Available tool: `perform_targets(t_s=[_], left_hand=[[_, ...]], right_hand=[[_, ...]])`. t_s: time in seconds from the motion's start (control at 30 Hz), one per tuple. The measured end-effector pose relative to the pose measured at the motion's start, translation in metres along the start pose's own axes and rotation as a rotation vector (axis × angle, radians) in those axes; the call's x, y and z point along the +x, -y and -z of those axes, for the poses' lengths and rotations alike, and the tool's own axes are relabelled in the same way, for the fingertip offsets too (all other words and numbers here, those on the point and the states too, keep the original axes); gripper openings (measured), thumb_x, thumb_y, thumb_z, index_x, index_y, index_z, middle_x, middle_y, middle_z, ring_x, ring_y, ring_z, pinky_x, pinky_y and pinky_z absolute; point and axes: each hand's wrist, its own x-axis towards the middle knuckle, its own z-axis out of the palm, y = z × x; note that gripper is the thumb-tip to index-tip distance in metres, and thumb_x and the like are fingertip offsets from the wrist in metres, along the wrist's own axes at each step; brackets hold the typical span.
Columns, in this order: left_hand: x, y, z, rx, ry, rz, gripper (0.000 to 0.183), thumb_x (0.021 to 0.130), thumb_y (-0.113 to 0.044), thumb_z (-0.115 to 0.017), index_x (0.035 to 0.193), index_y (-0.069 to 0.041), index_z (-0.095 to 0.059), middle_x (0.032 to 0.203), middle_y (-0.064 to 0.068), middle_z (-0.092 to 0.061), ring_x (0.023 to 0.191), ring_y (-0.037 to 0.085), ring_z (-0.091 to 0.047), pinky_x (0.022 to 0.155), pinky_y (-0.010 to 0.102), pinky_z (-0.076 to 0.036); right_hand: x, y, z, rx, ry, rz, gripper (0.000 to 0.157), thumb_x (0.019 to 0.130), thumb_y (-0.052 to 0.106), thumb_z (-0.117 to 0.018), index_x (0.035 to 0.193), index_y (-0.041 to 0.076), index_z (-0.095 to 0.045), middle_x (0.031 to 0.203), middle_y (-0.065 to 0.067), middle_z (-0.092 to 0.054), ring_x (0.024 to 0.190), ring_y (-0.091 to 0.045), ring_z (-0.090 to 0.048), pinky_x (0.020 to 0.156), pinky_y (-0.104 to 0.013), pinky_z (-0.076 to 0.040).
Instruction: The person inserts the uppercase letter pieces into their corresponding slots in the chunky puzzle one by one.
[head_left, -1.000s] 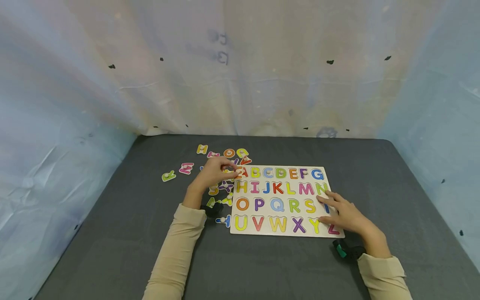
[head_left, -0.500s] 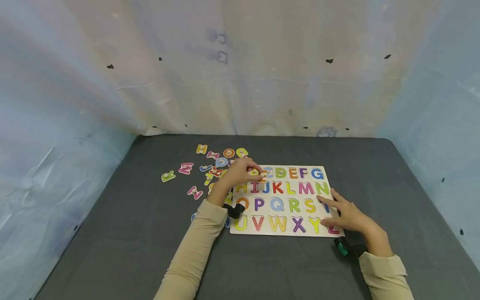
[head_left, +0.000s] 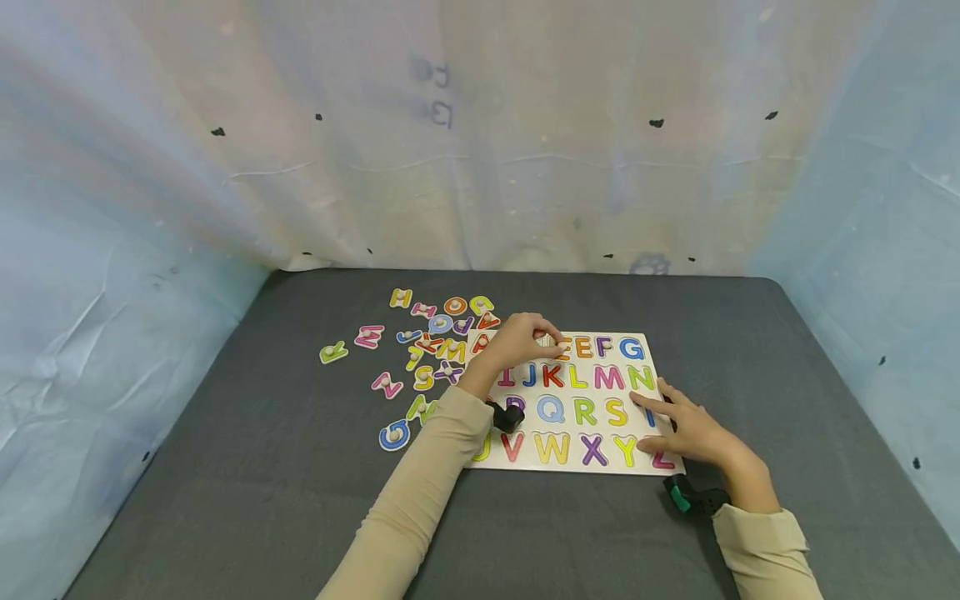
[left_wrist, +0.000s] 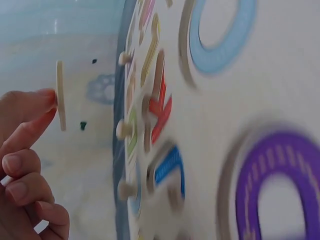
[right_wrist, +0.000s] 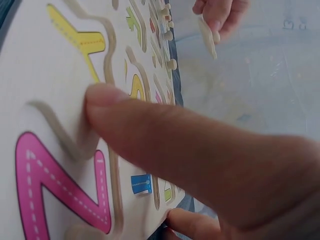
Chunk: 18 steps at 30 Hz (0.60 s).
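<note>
My left hand is over the top row of a white wooden alphabet puzzle board. Its thumb and finger pinch a thin orange letter piece, which appears nearly edge-on and held off the board in the left wrist view. In the head view it overlaps the row just left of the printed E. My right hand rests with spread fingers on the board's right edge. The right thumb lies between the yellow Y and the pink Z. Knobbed pieces, including the purple F, sit in the top row.
Several loose knobbed letters lie left of the board, among them a green R, a pink Z piece, a blue G and an orange O. A dark grey cloth covers the table, with pale sheets hanging behind.
My left hand has carried the orange letter piece rightward from the board's left edge along the top row, uncovering loose letters. My right hand has stayed almost still on the board.
</note>
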Motion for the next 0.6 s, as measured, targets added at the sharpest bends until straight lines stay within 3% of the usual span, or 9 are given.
perform_targets(t_s=[0.13,0.2,0.37,0.47,0.6], left_hand=[[0.012,-0.003,-0.009,-0.023,-0.004,0.031,0.018,0.088,-0.027,-0.070,0.101,-0.016,-0.076,0.071,-0.002,-0.041,0.068,0.011,-0.035,0.063,0.021,-0.028],[0.017,-0.005,-0.013,-0.030,-0.005,0.054,0.017,0.088,-0.028,-0.071,0.101,-0.017,-0.076,0.076,-0.001,-0.050,0.071,0.012,-0.038,0.065,0.022,-0.030],[0.027,-0.011,-0.020,0.004,-0.015,0.142,0.014,0.087,-0.032,-0.071,0.097,-0.024,-0.075,0.106,-0.003,-0.069,0.092,0.010,-0.056,0.081,0.022,-0.045],[0.030,-0.015,-0.025,0.004,-0.023,0.203,0.014,0.088,-0.032,-0.070,0.098,-0.024,-0.075,0.118,-0.003,-0.068,0.109,0.013,-0.061,0.093,0.028,-0.048],[0.036,-0.016,-0.034,0.014,-0.036,0.270,0.014,0.089,-0.029,-0.069,0.098,-0.022,-0.075,0.120,-0.001,-0.068,0.112,0.016,-0.061,0.091,0.030,-0.049]], right_hand=[[0.001,0.000,0.001,0.000,0.005,-0.008,0.078,0.077,0.030,-0.079,0.140,0.001,-0.046,0.149,-0.042,-0.019,0.133,-0.064,-0.021,0.099,-0.079,-0.017],[0.001,0.001,0.001,0.008,0.013,-0.019,0.079,0.076,0.031,-0.080,0.141,0.002,-0.046,0.150,-0.042,-0.018,0.134,-0.064,-0.020,0.100,-0.079,-0.016],[0.002,0.001,0.002,0.029,0.034,-0.040,0.082,0.076,0.033,-0.079,0.142,0.003,-0.043,0.151,-0.042,-0.014,0.136,-0.063,-0.018,0.100,-0.080,-0.013],[0.002,0.000,0.002,0.049,0.041,-0.036,0.082,0.077,0.033,-0.079,0.143,0.002,-0.042,0.151,-0.042,-0.011,0.136,-0.064,-0.016,0.100,-0.081,-0.011],[0.002,-0.001,0.002,0.077,0.050,-0.032,0.082,0.077,0.032,-0.078,0.144,0.001,-0.041,0.152,-0.042,-0.008,0.137,-0.064,-0.013,0.100,-0.081,-0.008]])
